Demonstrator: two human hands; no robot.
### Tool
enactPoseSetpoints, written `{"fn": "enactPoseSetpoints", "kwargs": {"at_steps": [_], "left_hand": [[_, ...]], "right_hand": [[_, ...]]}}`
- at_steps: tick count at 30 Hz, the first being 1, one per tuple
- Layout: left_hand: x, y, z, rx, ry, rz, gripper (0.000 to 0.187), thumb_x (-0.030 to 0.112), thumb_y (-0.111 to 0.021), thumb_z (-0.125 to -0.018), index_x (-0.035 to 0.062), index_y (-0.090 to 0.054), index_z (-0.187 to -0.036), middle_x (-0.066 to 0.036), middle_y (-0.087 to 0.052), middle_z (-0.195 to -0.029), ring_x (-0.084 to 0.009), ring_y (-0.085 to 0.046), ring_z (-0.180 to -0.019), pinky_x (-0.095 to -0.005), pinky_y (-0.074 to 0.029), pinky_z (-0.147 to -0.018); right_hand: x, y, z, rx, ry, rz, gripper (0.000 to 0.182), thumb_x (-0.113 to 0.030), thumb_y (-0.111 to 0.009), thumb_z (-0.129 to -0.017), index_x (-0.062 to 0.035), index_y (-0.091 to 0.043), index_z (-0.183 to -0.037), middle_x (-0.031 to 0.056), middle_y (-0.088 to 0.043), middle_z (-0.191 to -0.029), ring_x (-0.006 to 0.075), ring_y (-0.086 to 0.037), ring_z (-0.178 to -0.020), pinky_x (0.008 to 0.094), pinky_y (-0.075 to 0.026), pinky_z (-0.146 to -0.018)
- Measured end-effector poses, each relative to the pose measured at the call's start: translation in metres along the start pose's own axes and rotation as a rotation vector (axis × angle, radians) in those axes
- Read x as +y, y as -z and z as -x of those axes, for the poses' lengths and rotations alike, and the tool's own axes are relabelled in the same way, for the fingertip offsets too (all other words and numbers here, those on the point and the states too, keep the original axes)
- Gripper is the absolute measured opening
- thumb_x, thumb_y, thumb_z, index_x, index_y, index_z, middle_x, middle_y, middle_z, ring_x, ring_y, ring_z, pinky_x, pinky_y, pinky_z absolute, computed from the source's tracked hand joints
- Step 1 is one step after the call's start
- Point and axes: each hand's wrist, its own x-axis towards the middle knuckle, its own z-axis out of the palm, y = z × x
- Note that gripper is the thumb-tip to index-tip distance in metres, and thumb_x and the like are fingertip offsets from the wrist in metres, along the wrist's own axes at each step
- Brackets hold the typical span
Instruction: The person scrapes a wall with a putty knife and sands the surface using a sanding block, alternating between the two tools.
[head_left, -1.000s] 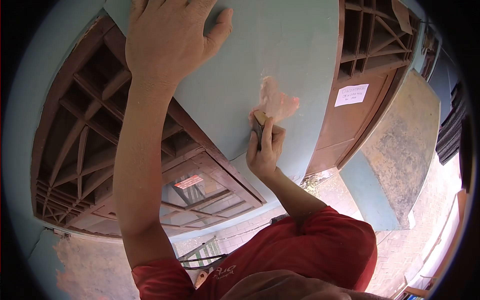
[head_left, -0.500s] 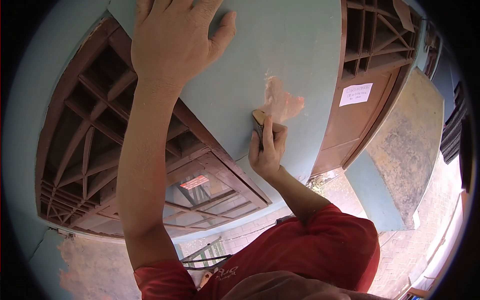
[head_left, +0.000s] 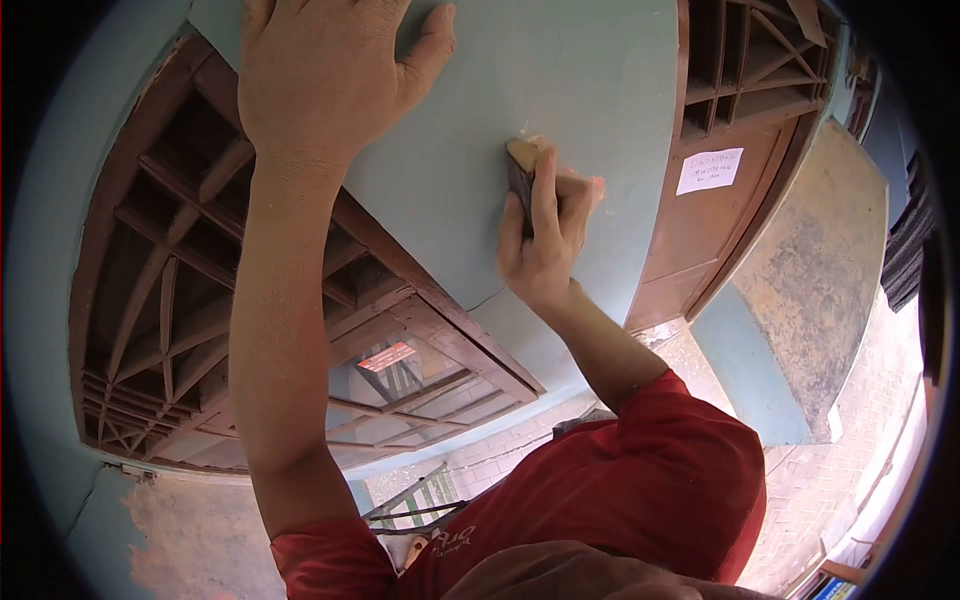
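Observation:
My left hand (head_left: 322, 95) lies flat on the pale blue-green wall (head_left: 440, 190), thumb spread apart, its fingertips cut off by the top edge of the view. To the right, my right hand (head_left: 545, 235) grips a small sanding block (head_left: 525, 155), tan on top with a dark grey sheet along its side. The block is against the wall, its far end tilted up and left. Beside my right fingers shows the edge of a bare pinkish patch (head_left: 598, 190); the hand covers most of it.
On the left is a brown wooden window frame (head_left: 400, 300) with lattice and a red label (head_left: 387, 357). A brown door (head_left: 710, 230) at right carries a white handwritten paper (head_left: 710, 171). Below are a tiled floor (head_left: 790, 500) and a green slatted object (head_left: 432, 497).
My right hand has moved the sanding block upward along the wall, now covering much of the bare patch. My left hand sits slightly higher and further left in view.

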Motion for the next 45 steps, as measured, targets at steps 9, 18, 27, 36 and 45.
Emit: {"fn": "enactPoseSetpoints", "kwargs": {"at_steps": [9, 18, 27, 36, 45], "left_hand": [[0.0, 0.01, -0.005, -0.136, 0.058, -0.057, 0.044, 0.024, -0.071, -0.08, 0.0084, -0.069, -0.121, -0.011, -0.057, -0.137, -0.0322, -0.053, -0.13, -0.0498, -0.041, -0.11], [-0.006, -0.006, 0.001, -0.037, 0.005, -0.054, 0.042, 0.024, -0.07, -0.08, 0.0088, -0.069, -0.12, -0.012, -0.057, -0.137, -0.0322, -0.053, -0.13, -0.0494, -0.041, -0.11], [0.0, -0.001, 0.0, 0.025, 0.022, 0.026, 0.042, 0.024, -0.069, -0.082, 0.0094, -0.068, -0.121, -0.01, -0.057, -0.137, -0.0303, -0.052, -0.131, -0.0498, -0.041, -0.112], [-0.004, -0.008, 0.0, 0.007, 0.008, -0.076, 0.044, 0.025, -0.07, -0.081, 0.0097, -0.068, -0.122, -0.011, -0.057, -0.136, -0.0303, -0.052, -0.131, -0.0501, -0.04, -0.112], [-0.008, -0.01, 0.002, 0.025, -0.019, -0.07, 0.044, 0.026, -0.071, -0.081, 0.0097, -0.067, -0.122, -0.011, -0.057, -0.136, -0.0303, -0.052, -0.131, -0.0496, -0.04, -0.113]], "right_hand": [[-0.014, 0.005, 0.079, -0.011, -0.167, -0.063, 0.069, 0.008, -0.07, -0.081, 0.0028, -0.052, -0.147, 0.0148, -0.056, -0.1, 0.0273, -0.058, -0.083, 0.0378, -0.052, -0.064], [0.003, -0.018, -0.083, 0.108, -0.013, -0.045, 0.068, 0.004, -0.064, -0.089, 0.0108, -0.04, -0.152, 0.0155, -0.051, -0.102, 0.0245, -0.049, -0.088, 0.036, -0.044, -0.073], [0.003, -0.006, -0.028, 0.044, -0.064, -0.012, 0.068, 0.004, -0.063, -0.089, 0.0099, -0.039, -0.152, 0.0147, -0.051, -0.102, 0.0247, -0.05, -0.089, 0.0378, -0.047, -0.076], [-0.016, 0.021, 0.093, -0.162, -0.103, -0.044, 0.068, 0.006, -0.064, -0.088, 0.0133, -0.039, -0.15, 0.0202, -0.055, -0.108, 0.0268, -0.054, -0.09, 0.0371, -0.049, -0.076], [-0.003, -0.016, -0.064, 0.059, 0.033, -0.005, 0.069, 0.005, -0.067, -0.084, 0.0052, -0.046, -0.15, 0.0144, -0.056, -0.103, 0.0247, -0.052, -0.087, 0.036, -0.046, -0.07]]}}
